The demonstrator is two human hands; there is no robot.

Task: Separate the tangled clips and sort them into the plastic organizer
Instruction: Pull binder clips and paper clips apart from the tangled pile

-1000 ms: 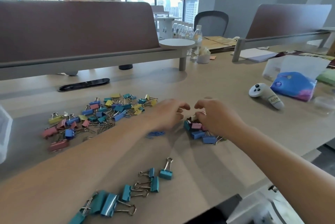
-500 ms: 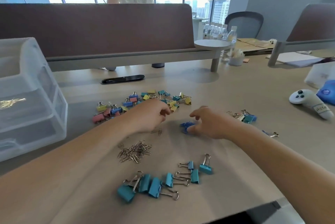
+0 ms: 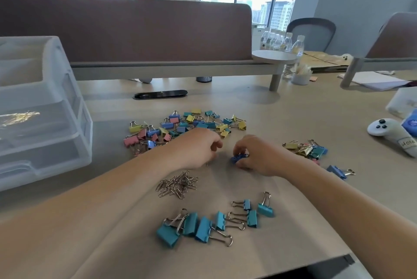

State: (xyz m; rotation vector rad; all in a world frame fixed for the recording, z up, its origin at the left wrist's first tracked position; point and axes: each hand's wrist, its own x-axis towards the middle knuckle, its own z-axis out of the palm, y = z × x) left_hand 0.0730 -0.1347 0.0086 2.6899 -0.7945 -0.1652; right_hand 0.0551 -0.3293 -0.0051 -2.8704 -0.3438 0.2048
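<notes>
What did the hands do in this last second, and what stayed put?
The right hand left the mixed clump of binder clips, moved left and now pinches the blue paper clips. The left hand stayed beside it, fingers curled. The big coloured pile, the teal clips and silver paper clips lie unchanged.
</notes>
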